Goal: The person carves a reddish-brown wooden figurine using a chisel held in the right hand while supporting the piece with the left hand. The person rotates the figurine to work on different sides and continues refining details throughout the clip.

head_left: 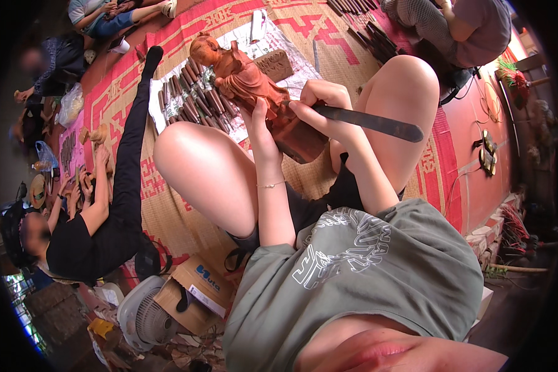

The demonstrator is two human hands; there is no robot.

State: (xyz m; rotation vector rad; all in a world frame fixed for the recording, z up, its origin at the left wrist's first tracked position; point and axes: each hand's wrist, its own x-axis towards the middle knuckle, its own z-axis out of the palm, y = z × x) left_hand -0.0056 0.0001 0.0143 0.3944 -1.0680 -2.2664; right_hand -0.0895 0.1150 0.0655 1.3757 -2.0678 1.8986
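Note:
A reddish-brown carved wooden statue (247,77) of a robed figure leans away from me between my bent knees, its block-like base nearest me. My left hand (261,124) grips its lower left side, thumb up along the wood; the other fingers are mostly hidden behind it. Closed around a long, flat, dark tool with a rounded end (378,123) is my right hand (327,104), against the statue's lower right side. The tool's long end sticks out to the right over my knee; its other end meets the carving and is hard to make out.
Left of the statue, several wooden-handled carving tools (192,96) lie on a white sheet. A carved wooden block (273,65) sits beyond. Woven mats cover the floor. A person in black (90,242) works at left, leg stretched near the sheet. A fan (146,313) and cardboard box (195,288) stand behind.

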